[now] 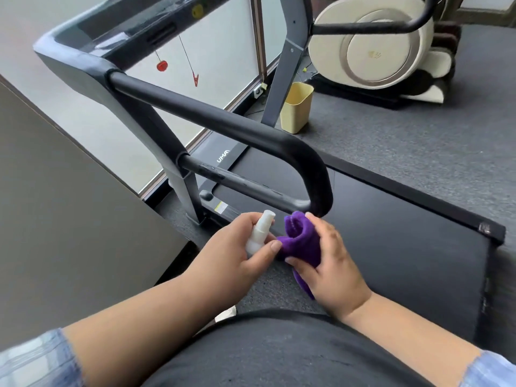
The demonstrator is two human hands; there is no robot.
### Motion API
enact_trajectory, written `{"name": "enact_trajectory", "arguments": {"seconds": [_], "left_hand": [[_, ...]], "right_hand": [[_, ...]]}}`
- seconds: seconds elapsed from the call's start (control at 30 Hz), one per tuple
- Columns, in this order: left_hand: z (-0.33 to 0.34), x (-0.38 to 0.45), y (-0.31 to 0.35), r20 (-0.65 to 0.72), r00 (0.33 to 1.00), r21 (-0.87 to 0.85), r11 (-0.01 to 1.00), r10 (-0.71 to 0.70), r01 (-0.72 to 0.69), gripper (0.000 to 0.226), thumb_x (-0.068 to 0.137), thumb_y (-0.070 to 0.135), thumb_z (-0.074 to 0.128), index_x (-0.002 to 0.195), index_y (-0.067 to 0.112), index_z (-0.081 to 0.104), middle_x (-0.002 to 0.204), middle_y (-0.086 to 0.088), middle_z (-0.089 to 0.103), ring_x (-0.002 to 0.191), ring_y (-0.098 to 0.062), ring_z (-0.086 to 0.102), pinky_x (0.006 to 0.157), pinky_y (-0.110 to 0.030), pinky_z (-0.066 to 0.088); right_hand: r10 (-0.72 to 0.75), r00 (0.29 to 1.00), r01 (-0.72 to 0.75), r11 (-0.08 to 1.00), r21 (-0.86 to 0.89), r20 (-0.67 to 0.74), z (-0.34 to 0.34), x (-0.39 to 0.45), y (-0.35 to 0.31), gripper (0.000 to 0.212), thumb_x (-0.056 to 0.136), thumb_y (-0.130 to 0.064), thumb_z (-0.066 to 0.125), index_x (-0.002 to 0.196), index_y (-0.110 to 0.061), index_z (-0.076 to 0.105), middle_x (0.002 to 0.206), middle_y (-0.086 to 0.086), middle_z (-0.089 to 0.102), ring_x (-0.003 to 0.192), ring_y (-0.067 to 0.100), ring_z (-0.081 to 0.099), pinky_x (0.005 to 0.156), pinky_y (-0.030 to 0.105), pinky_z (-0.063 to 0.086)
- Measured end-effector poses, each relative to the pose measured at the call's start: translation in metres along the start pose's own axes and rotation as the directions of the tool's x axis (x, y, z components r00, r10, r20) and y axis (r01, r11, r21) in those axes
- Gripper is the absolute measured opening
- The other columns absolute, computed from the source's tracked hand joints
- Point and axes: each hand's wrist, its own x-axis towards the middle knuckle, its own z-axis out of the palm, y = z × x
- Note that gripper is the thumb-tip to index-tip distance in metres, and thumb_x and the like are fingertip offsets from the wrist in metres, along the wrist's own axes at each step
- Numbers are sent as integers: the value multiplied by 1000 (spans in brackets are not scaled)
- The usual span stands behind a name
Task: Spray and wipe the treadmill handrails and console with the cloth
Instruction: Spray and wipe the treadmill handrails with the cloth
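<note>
My left hand (237, 247) is closed around a small white spray bottle (258, 233), its nozzle turned toward the cloth. My right hand (332, 263) grips a bunched purple cloth (301, 241) right beside the bottle. Both hands hover just below the curved end of the treadmill's black left handrail (223, 121). That rail runs up and left to the grey console (111, 32) at the top. A thinner lower bar (245, 185) joins the rail's curved end. The treadmill belt (391, 233) lies under and to the right of my hands.
A dark cabinet or panel (69, 205) stands close on the left. A yellow bin (296, 107) sits on the carpet past the treadmill's right upright. A cream massage chair (377, 43) fills the back right. Frosted glass (217, 60) is behind the console, with a red safety clip (195, 79) hanging.
</note>
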Motion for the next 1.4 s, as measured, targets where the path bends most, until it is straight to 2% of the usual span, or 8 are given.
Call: {"name": "enact_trajectory", "arguments": {"seconds": [0.27, 0.47, 0.63, 0.8, 0.93, 1.1, 1.23, 1.4], "left_hand": [[-25, 31, -12, 35, 999, 94, 995, -41, 38, 34, 73, 62, 66, 97, 44, 50, 83, 22, 64, 81, 10, 58, 62, -9, 42], [-51, 36, -48, 32, 997, -94, 993, -67, 70, 36, 80, 24, 71, 96, 50, 52, 92, 30, 64, 75, 6, 63, 58, -5, 43], [-90, 47, -80, 89, 996, -231, 972, -28, 48, 36, 75, 29, 69, 97, 51, 53, 94, 28, 64, 80, 5, 62, 64, -9, 46], [-129, 70, -118, 134, 990, -381, 920, -40, 89, 32, 75, 26, 69, 101, 38, 57, 86, 26, 66, 75, 7, 61, 64, -9, 47], [-148, 98, -150, 161, 985, -374, 919, -63, 120, 33, 75, 32, 69, 104, 42, 57, 91, 15, 69, 81, -3, 64, 75, -26, 55], [-156, 147, -184, 66, 993, -264, 958, -96, 110, 26, 86, 30, 70, 100, 43, 52, 85, 18, 66, 73, 2, 63, 63, -24, 49], [-163, 188, -193, 3, 992, -133, 983, -127, 126, 25, 84, 31, 65, 103, 38, 50, 83, 12, 63, 68, 0, 61, 55, -23, 40], [-164, 229, -202, 120, 982, 165, 979, -144, 123, 19, 83, 25, 58, 100, 24, 49, 82, 1, 62, 68, -17, 61, 55, -32, 44]], "right_hand": [[-188, 965, 235, 932, -275, 185, 23, 31, -34, 95, 77, -35, 81, 152, -10, 30, 141, 15, 52, 125, 34, 55, 106, 51, 45], [-118, 889, 203, 967, -152, 443, 46, 55, -45, 100, 79, -61, 65, 154, -28, 8, 154, -8, 27, 142, 6, 28, 119, 29, 25], [284, 822, -475, 821, 318, 494, 68, 79, -52, 103, 66, -92, 51, 150, -50, 10, 157, -15, 32, 139, -4, 37, 114, 22, 30], [418, 705, -708, 461, 535, 573, 106, 96, -56, 83, 75, -49, 78, 146, -27, 42, 136, 11, 61, 126, 31, 58, 112, 55, 36], [563, 757, -653, 628, 423, 332, 133, 119, -74, 51, 81, -17, 71, 124, -39, 54, 117, 5, 69, 100, 21, 71, 86, 40, 58], [421, 891, -441, 891, -107, -167, 153, 162, -93, 37, 86, -26, 72, 104, -49, 48, 110, -21, 56, 97, -15, 51, 80, 0, 36], [294, 932, -355, 858, -370, -212, 167, 208, -101, 32, 89, -25, 69, 113, -36, 51, 120, -6, 52, 106, 11, 52, 92, 33, 45], [438, 896, -337, 567, -751, -71, 180, 240, -90, 31, 95, -36, 64, 122, -23, 56, 129, 3, 46, 119, 29, 46, 96, 45, 46]]}}
